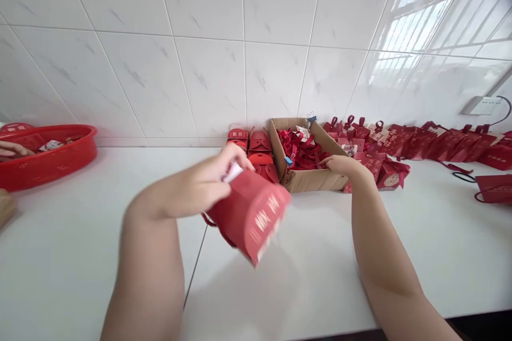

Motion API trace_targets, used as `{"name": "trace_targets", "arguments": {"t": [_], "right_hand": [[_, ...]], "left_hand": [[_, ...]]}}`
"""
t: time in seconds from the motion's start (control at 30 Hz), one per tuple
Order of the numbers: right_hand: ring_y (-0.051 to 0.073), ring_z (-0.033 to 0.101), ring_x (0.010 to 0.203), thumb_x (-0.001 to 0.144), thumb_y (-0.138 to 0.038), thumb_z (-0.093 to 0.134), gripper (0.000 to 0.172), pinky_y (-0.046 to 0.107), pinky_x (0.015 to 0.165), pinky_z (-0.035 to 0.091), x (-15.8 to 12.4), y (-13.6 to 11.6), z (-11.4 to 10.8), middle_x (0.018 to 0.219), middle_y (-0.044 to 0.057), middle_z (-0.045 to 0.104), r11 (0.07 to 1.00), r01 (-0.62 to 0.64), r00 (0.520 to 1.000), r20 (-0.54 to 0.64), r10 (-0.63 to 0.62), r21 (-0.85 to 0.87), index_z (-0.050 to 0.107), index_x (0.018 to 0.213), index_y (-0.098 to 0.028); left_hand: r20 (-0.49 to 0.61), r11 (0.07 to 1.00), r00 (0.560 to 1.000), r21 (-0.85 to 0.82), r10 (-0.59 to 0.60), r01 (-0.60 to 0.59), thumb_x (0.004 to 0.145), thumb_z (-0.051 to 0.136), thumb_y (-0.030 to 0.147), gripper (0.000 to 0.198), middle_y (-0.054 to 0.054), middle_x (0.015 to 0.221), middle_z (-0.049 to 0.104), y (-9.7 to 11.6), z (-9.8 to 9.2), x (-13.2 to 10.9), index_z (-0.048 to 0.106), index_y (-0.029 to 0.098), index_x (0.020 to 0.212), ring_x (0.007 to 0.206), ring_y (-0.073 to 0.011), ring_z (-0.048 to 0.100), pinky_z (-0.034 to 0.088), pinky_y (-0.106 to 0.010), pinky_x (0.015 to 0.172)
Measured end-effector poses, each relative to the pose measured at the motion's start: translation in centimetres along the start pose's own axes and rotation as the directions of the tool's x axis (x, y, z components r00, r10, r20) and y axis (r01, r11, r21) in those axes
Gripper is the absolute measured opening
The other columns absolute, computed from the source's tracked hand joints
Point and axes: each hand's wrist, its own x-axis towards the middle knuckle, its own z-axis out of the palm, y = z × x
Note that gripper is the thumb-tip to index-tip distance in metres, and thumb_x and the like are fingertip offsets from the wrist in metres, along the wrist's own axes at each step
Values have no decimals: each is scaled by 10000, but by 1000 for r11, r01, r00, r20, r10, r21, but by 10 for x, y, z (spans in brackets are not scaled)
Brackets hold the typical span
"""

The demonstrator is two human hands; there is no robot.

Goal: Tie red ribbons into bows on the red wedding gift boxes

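Observation:
My left hand (218, 178) is closed on a red gift box (252, 208) with pale lettering, held tilted above the table; motion slightly blurs the box. Something white shows between my fingers and the box. At the right side of a cardboard box (312, 181), my right hand (342, 165) reaches over the rim. Its visible fingers stretch out to the red ribbons (298, 157) inside, while the other fingers are partly hidden. Blue and dark clips sit on the cardboard rim.
Several red gift boxes (262, 141) stand left of the cardboard box. Finished-looking red boxes with ribbon loops (400, 141) line the wall at right. A red basin (48, 157) is at far left, with another person's hand (14, 150) in it. A socket strip (482, 105) is on the wall.

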Motion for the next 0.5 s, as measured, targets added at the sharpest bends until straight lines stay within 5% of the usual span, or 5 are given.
{"name": "trace_targets", "arguments": {"t": [0.1,0.2,0.4,0.5], "right_hand": [[239,616,902,815,-218,439,310,346,752,484,0,0,-1,1030,83,680,999,-16,998,53,18,-40,707,971,-223],[210,604,768,829,-239,445,256,347,676,482,-2,-2,-2,891,92,666,997,-24,996,79,30,-73,683,906,-184],[211,597,721,717,-113,482,255,338,650,458,-10,-10,-3,783,50,664,992,84,981,179,-67,-89,708,740,-231],[210,628,770,657,-66,494,370,332,689,474,-9,-9,1,862,18,697,987,135,964,242,-111,-85,742,820,-288]], "left_hand": [[246,981,969,186,5,-52,661,427,165,342,23,774,506,12,25,20,401,283,981,612,-150,493,399,-251,476],[338,940,941,328,-24,-94,668,426,172,337,33,735,483,11,42,38,405,286,984,580,-145,447,352,-247,462],[312,893,947,444,-74,-76,703,413,175,371,-14,930,579,3,45,50,455,302,1050,602,-169,510,358,-259,454],[292,899,956,428,-38,-95,751,407,186,334,-22,958,609,4,38,41,483,301,1055,685,-190,569,389,-267,515]]}}
